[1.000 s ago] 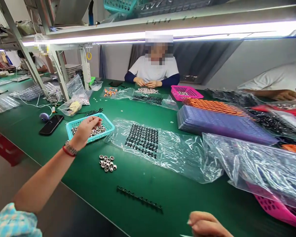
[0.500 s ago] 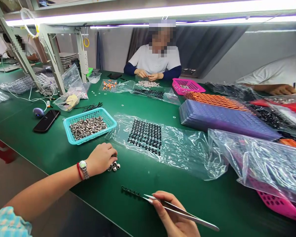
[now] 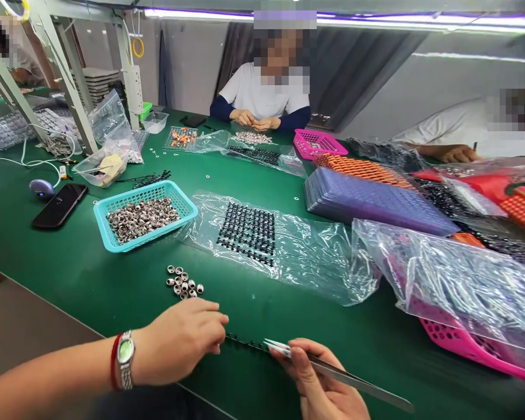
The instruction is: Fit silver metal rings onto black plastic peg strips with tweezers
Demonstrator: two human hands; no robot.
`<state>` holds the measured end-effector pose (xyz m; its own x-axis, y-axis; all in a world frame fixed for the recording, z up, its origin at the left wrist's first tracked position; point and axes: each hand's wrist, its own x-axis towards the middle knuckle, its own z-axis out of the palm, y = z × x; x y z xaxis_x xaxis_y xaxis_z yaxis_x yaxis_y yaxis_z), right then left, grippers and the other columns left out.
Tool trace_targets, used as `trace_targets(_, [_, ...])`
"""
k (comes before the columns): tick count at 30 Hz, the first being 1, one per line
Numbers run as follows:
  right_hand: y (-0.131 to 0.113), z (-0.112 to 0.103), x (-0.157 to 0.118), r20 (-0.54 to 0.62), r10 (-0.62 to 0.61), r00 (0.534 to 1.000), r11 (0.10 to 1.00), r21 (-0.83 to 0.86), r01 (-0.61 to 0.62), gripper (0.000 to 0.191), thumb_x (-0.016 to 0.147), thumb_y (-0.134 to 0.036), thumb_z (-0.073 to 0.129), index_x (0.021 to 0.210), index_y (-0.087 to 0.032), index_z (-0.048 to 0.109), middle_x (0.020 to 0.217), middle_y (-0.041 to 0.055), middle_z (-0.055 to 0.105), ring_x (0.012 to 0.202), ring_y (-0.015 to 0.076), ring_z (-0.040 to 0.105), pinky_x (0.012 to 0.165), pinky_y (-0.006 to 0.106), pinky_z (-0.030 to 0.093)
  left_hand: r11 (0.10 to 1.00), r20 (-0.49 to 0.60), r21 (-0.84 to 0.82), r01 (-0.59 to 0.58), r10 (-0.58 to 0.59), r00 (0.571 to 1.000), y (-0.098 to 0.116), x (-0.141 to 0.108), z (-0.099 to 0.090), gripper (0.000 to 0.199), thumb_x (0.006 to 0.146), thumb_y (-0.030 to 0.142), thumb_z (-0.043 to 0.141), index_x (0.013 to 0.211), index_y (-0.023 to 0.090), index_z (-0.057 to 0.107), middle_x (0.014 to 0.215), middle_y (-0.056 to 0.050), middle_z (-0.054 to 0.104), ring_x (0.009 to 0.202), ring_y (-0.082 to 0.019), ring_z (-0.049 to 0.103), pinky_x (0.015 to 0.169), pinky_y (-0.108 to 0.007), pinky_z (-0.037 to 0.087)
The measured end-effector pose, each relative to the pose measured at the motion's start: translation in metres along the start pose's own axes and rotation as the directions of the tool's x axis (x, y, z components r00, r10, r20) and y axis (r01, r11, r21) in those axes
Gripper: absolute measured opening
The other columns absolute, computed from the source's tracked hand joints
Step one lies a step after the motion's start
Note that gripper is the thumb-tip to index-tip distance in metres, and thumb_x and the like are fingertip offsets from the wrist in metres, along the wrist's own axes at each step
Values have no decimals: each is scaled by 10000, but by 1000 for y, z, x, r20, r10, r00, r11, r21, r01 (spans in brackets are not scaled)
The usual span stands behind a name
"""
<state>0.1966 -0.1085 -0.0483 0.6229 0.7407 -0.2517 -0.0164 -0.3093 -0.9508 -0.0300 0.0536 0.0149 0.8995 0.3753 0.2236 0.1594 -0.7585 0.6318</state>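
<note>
My left hand point(image 3: 181, 338) rests on the green table point(image 3: 91, 274) with its fingertips at the left end of a thin black strip point(image 3: 245, 343); whether it pinches anything is hidden. My right hand point(image 3: 319, 385) grips metal tweezers point(image 3: 341, 376) whose tips touch the strip's right part. A small heap of silver rings point(image 3: 184, 282) lies just beyond my left hand. Farther back sits a teal basket point(image 3: 145, 214) full of the same rings.
A plastic bag with black strips point(image 3: 249, 228) lies mid-table. Purple trays point(image 3: 371, 201), pink baskets point(image 3: 319, 144) and filled bags point(image 3: 459, 280) crowd the right. A phone point(image 3: 59, 205) lies at left. One person sits opposite and another person at far right.
My left hand left the teal basket, paused at the ring heap, then came down to the strip's left end. My right hand rose with tweezers to the strip.
</note>
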Motion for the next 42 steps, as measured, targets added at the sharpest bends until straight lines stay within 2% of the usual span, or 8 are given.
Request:
trace_targets(2, [-4,7,-6,11,-7,1000,1000,-17,8,521,834,-712,768,1017,-226,733,941,76,825,953,269,818,873,286,657,997,3,64,-43,43,999,6,-13,15,158,1054,128,561,947,200,652,1241,-132,800,1183,-269,733,1083,-403,538])
trace_targets(5, [-11,18,-12,-26,-36,999,998,-60,34,512,830,-712,770,999,-230,744,889,77,824,889,268,820,779,273,659,991,-73,135,-24,34,997,11,-28,29,158,1081,136,536,969,197,629,1174,-108,817,1110,-248,755,972,-367,569])
trace_targets(8, [-16,28,-13,-15,-163,987,977,-145,159,468,857,-686,756,955,-228,747,857,72,805,771,243,800,688,266,649,983,-149,182,-12,40,988,18,-35,37,157,1085,118,520,997,197,624,1159,-89,822,1058,-231,761,913,-353,560])
trace_targets(11, [-17,37,-12,1,-330,944,915,-246,320,389,924,-621,713,911,-233,739,840,53,772,693,196,755,652,247,624,977,-168,213,-18,55,984,24,-37,41,148,1074,105,521,1054,202,632,1245,-98,811,1134,-246,748,958,-371,533])
trace_targets(14, [-17,43,-14,21,-395,919,879,-282,384,327,967,-549,688,864,-239,709,791,28,735,639,164,706,609,226,588,978,-146,208,-32,64,987,27,-36,46,155,1071,109,517,1091,204,639,1311,-98,795,1235,-256,719,1034,-377,488])
trace_targets(28, [-21,39,-18,78,-375,924,875,-299,381,230,1001,-430,670,860,-251,700,798,19,719,645,152,698,597,207,574,982,-150,183,-47,75,986,24,-35,53,253,1057,95,453,1144,199,666,1298,-105,804,1188,-246,744,1086,-368,452])
trace_targets(38, [-25,41,-17,127,-459,879,871,-130,473,98,977,-291,713,881,-274,720,831,14,735,752,162,721,682,220,599,980,-151,189,-59,88,985,26,-29,48,319,1101,115,361,1110,178,673,1264,-104,818,1126,-231,766,1060,-349,446])
trace_targets(42, [-27,39,-17,105,-408,907,898,-133,419,136,977,-342,719,861,-271,731,835,23,745,752,173,728,683,232,604,986,-109,158,-62,80,991,24,-30,44,285,1091,117,385,1146,180,657,1311,-109,801,1174,-222,759,1125,-342,434])
